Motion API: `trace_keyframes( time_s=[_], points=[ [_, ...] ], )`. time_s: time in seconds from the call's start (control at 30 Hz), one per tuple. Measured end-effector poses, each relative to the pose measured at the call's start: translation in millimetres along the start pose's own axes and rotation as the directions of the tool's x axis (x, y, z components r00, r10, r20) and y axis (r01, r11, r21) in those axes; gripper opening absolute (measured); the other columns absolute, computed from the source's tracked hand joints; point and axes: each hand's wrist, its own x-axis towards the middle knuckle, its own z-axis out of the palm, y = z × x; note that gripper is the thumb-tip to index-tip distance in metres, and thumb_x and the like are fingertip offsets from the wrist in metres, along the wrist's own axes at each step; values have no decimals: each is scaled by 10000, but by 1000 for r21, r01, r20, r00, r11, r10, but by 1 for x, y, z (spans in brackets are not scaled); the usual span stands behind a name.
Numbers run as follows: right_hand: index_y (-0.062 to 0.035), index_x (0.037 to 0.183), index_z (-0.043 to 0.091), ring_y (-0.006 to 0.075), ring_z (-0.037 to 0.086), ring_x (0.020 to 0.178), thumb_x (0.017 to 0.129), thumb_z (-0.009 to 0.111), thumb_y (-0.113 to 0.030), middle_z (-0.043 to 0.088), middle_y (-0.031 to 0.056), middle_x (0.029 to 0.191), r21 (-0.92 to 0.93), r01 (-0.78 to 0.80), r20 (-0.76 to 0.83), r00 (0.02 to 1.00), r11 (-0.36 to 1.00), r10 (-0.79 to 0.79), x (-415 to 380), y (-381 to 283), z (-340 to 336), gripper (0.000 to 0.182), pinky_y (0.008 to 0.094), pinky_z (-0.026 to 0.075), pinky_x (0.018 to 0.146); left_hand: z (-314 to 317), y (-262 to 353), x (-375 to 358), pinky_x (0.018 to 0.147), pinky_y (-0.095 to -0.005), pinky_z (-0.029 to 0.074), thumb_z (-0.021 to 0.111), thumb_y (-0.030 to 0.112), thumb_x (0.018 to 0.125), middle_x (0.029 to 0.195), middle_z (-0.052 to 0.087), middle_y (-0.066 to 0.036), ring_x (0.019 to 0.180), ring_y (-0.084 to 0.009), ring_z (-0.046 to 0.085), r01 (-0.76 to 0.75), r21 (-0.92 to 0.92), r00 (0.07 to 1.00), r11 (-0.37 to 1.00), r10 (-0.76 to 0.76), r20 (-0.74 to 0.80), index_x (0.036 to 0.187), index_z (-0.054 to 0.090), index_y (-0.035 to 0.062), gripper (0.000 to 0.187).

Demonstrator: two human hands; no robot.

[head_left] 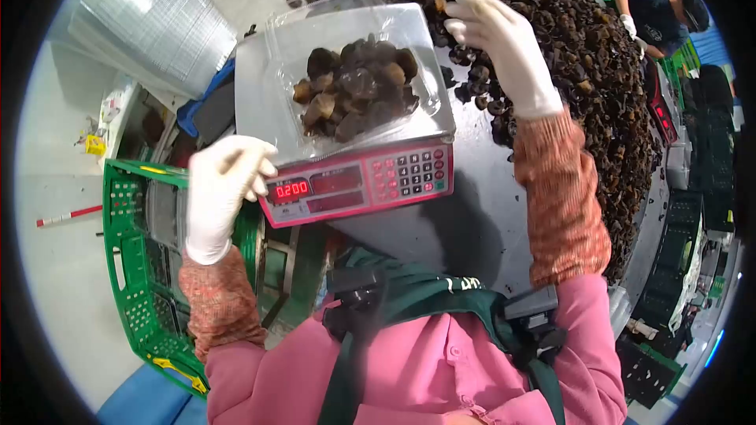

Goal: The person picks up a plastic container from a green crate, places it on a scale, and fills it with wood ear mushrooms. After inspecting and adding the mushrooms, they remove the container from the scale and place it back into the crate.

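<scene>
A clear plastic tray (277, 63) with an upright lid lies on the steel pan of a red digital scale (354, 208), whose display reads 0.200. Inside it is a heap of dark brown, glossy mushroom-like pieces (358, 86). My left hand (228, 181), in a white glove, hovers at the scale's left front corner with loosely bent fingers and holds nothing. To the right of the pan, my gloved right hand (496, 35) is raised near the edge of a large pile (567, 55) of the same pieces. Its fingers are stretched out, and nothing shows in them.
A tall stack of clear trays (153, 24) stands at the back left. Below it is a green crate (130, 260) holding clear containers. Across the pile, another person (657, 16) in white gloves bends over the table near a second red display (663, 114). Dark crates (669, 267) line the right side.
</scene>
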Motion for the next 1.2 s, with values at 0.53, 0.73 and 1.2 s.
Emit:
trace_keyframes(
  time_s=[0.53,0.73,1.2],
  points=[
    [19,1152,635,119,639,804,935,700,-315,702,64,934,-344,-225,252,913,912,320,-45,-2,11,403,262,525,747,45,-48,-1,442,-218,478,396,450,1078,821,700,-169,580,-185,670,351,-643,904,681,-69,421,1085,621,-75,571],
    [-18,1105,616,122,657,787,942,661,-212,694,80,928,52,-578,292,789,814,541,-58,7,22,257,235,534,680,49,-35,-6,436,-195,433,534,244,1033,767,693,-124,543,-131,631,168,-456,952,874,-24,305,1036,659,-43,313],
    [-66,943,498,108,562,628,922,481,8,604,44,798,264,-240,306,939,934,155,-91,-39,97,79,246,477,616,8,-20,-70,822,-332,586,647,126,970,1259,623,-154,1098,-218,647,-120,-676,990,727,141,-25,1380,482,-35,470]
  ],
)
